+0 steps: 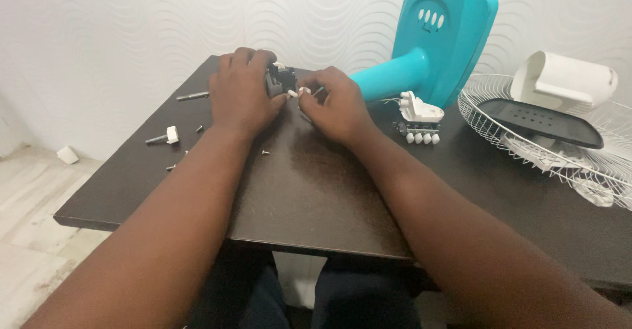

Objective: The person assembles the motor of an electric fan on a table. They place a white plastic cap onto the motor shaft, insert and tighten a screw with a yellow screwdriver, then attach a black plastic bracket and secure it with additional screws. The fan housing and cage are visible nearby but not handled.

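L hand [242,95] clamped on black part [282,79], table [316,191] far edge, 12 o'clock | R hand [336,105] pinching white bit [292,93] w/ fingertips, touching part | teal fan base [434,36] at 2 | screws [197,129] at 10

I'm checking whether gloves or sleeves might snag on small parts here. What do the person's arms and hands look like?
Both forearms are bare up to the frame edge, with no sleeves in view. The left hand and right hand wear no gloves, and no rings, watch or bracelets show. Light-coloured fingernails show on the right hand.
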